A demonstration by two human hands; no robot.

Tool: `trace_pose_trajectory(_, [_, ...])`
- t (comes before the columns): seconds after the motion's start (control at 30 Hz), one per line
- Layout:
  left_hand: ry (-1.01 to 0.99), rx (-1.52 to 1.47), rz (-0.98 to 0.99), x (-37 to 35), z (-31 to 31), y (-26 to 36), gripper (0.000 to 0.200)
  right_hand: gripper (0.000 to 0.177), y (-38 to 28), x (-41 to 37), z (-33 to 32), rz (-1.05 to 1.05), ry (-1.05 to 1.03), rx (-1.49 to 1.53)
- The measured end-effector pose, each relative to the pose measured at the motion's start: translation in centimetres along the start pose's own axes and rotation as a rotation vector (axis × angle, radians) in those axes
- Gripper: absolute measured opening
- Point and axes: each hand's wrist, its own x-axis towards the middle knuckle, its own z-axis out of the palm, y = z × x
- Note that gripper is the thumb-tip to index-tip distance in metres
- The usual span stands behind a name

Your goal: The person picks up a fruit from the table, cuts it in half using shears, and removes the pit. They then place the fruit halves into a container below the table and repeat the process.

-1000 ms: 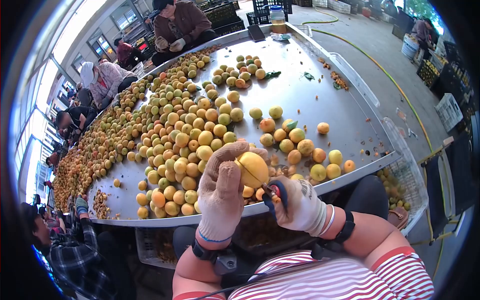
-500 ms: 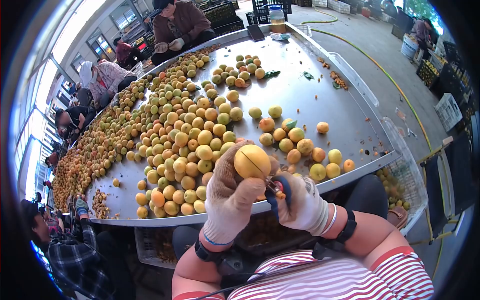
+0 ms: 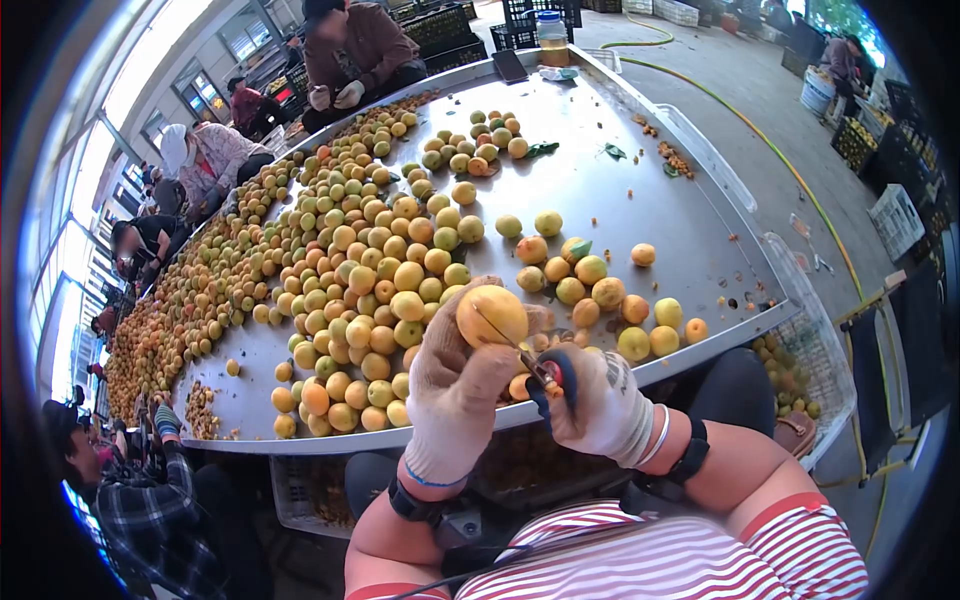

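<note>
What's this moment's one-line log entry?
left hand: holds round yellow fruit; right hand: grips slim metal tool at fruit; silver metal table: yellow-orange fruit heap

The fruit (image 3: 492, 316) at centre is coloured yellow; the left hand (image 3: 450, 390) is gloved in cream and tan. The shirt (image 3: 620, 562) at five o'clock is striped red and white, the garment (image 3: 145, 515) at eight patterned in dark plaid.

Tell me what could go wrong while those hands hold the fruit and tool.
The tool in the right hand sits very close to the gloved left hand, so a slip might nick it. The held fruit is round and could twist or drop if the grip loosens.
</note>
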Motion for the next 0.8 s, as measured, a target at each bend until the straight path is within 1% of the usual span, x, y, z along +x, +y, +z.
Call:
trace_pose_trajectory(0.03, [0.001,0.001,0.001,0.0,-0.3,0.1,0.058,0.029,0.0,0.0,0.0,-0.003,-0.009,-0.018])
trace_pose_trajectory(0.1, [0.070,-0.104,-0.115,0.1,-0.9,0.2,0.052,0.029,-0.1,0.2,0.1,-0.020,-0.012,-0.051])
trace_pose_trajectory(0.13, [0.073,-0.101,-0.112,0.3,-0.9,0.0,0.052,0.029,-0.1,0.2,0.1,-0.034,-0.014,-0.085])
trace_pose_trajectory(0.2, [0.135,-0.308,0.046,0.6,-0.7,-0.6,0.053,0.029,0.0,0.0,0.3,-0.022,-0.042,-0.066])
trace_pose_trajectory(0.27, [0.145,-0.343,0.080,0.8,-1.3,-0.4,0.055,0.030,0.1,-0.3,0.6,-0.014,-0.070,-0.048])
trace_pose_trajectory(0.33, [0.091,-0.347,0.279,1.3,-1.7,0.1,0.058,0.026,0.4,-0.6,0.8,0.050,-0.127,-0.038])
trace_pose_trajectory(0.37, [0.153,-0.284,0.263,1.3,-1.9,0.4,0.068,0.021,0.3,-0.2,0.6,0.049,-0.128,-0.011])
trace_pose_trajectory(0.4, [0.155,-0.282,0.268,1.1,-2.1,0.6,0.068,0.021,0.2,-0.1,0.4,0.044,-0.129,-0.009])
trace_pose_trajectory(0.47, [0.124,-0.162,0.211,0.3,-2.3,0.6,0.067,0.017,0.2,0.1,0.1,0.235,-0.082,0.214])
trace_pose_trajectory(0.5, [0.129,0.383,0.249,0.0,-2.4,0.4,0.063,0.016,0.4,-0.2,0.2,0.424,-0.093,0.444])
trace_pose_trajectory(0.53, [0.124,0.377,0.248,-0.2,-2.1,0.3,0.063,0.016,0.1,0.1,0.0,0.427,-0.090,0.438])
trace_pose_trajectory(0.6, [0.049,0.358,0.294,-0.4,-0.8,0.4,0.048,0.017,-1.5,1.5,-0.5,0.637,0.075,0.918])
trace_pose_trajectory(0.63, [0.068,0.466,0.397,-0.3,-0.5,-0.3,0.048,0.020,-1.9,1.9,-0.6,0.658,0.107,0.931])
trace_pose_trajectory(0.67, [0.056,0.453,0.399,-0.4,-0.1,-0.7,0.048,0.023,-2.0,2.0,-0.4,0.633,0.169,1.001])
trace_pose_trajectory(0.73, [0.021,0.471,0.377,-0.6,0.6,-1.5,0.047,0.027,-2.2,2.2,-0.4,0.579,0.181,0.879])
trace_pose_trajectory(0.77, [-0.002,0.630,0.472,-0.3,0.0,-2.3,0.044,0.034,-2.0,2.2,-0.5,0.591,0.136,0.686])
trace_pose_trajectory(0.8, [0.019,0.709,0.470,-0.5,0.1,-2.7,0.042,0.037,-1.5,2.0,0.0,0.524,0.133,0.591])
